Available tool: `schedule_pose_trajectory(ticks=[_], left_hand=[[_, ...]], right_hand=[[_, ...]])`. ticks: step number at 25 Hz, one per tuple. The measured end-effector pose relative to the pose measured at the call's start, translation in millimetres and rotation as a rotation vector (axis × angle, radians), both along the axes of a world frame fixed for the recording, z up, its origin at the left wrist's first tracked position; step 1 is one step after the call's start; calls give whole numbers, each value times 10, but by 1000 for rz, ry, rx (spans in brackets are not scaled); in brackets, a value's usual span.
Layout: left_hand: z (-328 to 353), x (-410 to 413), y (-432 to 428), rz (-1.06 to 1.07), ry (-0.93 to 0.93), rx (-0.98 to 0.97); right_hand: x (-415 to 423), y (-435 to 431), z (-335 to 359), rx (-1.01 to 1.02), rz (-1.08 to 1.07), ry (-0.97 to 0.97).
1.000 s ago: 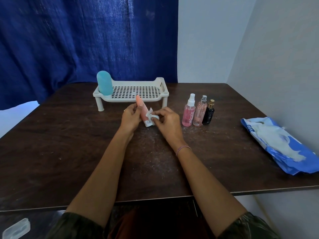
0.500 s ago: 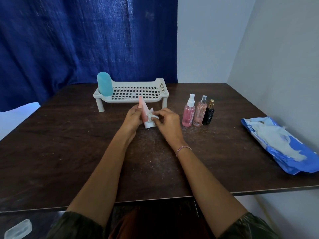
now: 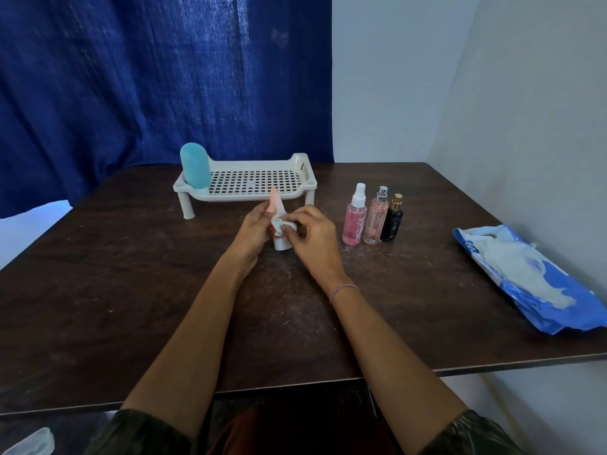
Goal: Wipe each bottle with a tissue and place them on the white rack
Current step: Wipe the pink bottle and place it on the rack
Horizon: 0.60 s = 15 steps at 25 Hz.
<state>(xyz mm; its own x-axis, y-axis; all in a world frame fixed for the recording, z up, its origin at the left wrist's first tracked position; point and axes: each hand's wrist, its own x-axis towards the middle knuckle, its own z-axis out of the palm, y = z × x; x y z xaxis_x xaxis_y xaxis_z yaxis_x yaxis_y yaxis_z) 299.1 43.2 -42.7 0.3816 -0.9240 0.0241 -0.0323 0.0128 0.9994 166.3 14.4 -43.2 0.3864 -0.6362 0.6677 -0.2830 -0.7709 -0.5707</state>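
- Two grips met above the dark brown wooden counter, just in front of the white perforated plastic rack.
- The left grip clasped the salmon-pink tapered squeeze tube, fingers curled round its body. The tube pointed narrow end up, its white cap lowest. Whether the cap touched the counter I could not tell.
- The right grip pinched a crumpled white tissue against the tube's lower half.
- A rounded turquoise plastic bottle stood upright on the rack's left end.
- Right of the grips, three bottles stood in a close row on the counter:
  - a pink spray bottle with a white nozzle
  - a pale pink bottle with a silver top
  - a black bottle with a gold cap
- A blue-and-white plastic tissue packet lay near the counter's right edge.
- A dark blue curtain hung behind the rack.
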Motion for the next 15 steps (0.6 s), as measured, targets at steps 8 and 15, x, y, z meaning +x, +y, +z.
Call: schedule_pose_trajectory(ticks=[8, 15], left_hand=[[7, -18, 11, -65, 49, -39], [30, -88, 42, -139, 97, -81]], right_hand=[[1, 31, 4, -12, -5, -47], [-55, 24, 31, 19, -29, -158]])
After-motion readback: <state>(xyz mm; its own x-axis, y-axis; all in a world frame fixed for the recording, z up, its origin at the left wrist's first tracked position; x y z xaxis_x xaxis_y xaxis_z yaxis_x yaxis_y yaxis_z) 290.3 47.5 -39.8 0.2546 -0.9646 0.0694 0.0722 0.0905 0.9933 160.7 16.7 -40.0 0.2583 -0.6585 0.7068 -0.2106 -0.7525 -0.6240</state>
